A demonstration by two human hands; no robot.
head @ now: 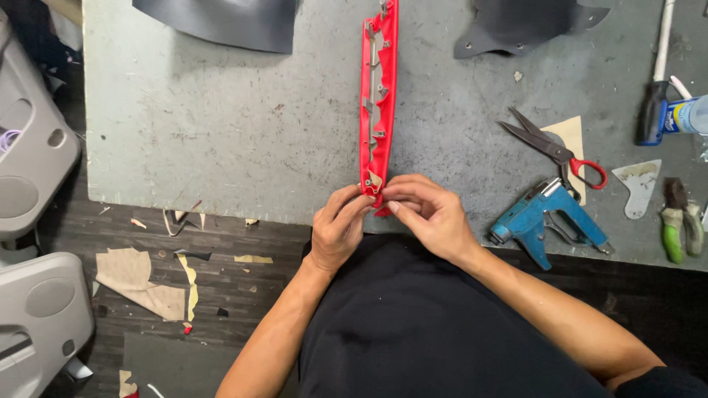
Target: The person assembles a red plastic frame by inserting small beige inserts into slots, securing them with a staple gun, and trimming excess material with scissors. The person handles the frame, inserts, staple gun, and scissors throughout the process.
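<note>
Head view, looking straight down on a scuffed, grey-green tabletop (221, 125), stained and scratched, its near edge running just above the person's lap. Both hands meet at that edge: the left hand (338, 230) and the right hand (428, 214) each have a narrow fingertip grip pinched on the near end of a long red trim strip (380, 96), which lies lengthwise away from the person up to the top of the frame. Its red covering is folded over a grey backing with small clips, as far as the angle lets me judge.

To the right, on the tabletop, red-handled scissors (553, 151) rest on a tan paper scrap, touching a blue glue gun (549, 217) just below them. Farther right sit a green-handled tool (682, 221) and a pale offcut (639, 186). Two dark leather pieces (221, 22) lie at the far edge.

Below left, a dark plank floor (243, 287) is littered with beige scraps (144, 284), beside grey moulded panels (33, 147).
</note>
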